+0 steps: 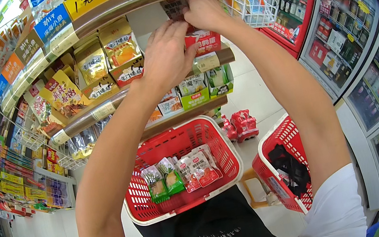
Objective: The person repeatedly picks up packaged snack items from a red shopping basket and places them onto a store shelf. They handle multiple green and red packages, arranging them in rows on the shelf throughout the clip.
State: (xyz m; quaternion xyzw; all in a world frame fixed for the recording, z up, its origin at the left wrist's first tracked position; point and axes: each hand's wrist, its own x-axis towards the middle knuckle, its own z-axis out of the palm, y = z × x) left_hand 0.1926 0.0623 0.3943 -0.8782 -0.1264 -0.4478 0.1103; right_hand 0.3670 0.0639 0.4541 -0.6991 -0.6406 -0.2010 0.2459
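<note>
A red display box (203,42) stands near the right end of a middle shelf. My left hand (168,53) is against its left side, thumb by its front and fingers over its top. Above the box, under the upper shelf, my right hand (206,12) has its fingers curled beside a dark printed piece (174,8); whether that is a packet or part of the box is unclear. My fingertips are partly hidden. Below, a red shopping basket (236,170) holds green-edged snack packets (165,181) and white-and-red packets (199,168).
Gold snack packets (118,42) in open cartons stand left of my hands. Green cartons (195,93) sit one shelf lower. A wire basket (257,9) juts from the shelf end. At right are another red basket (285,192) holding black items and glass-door coolers (344,21). Red wrapped packs (245,125) rest on the floor.
</note>
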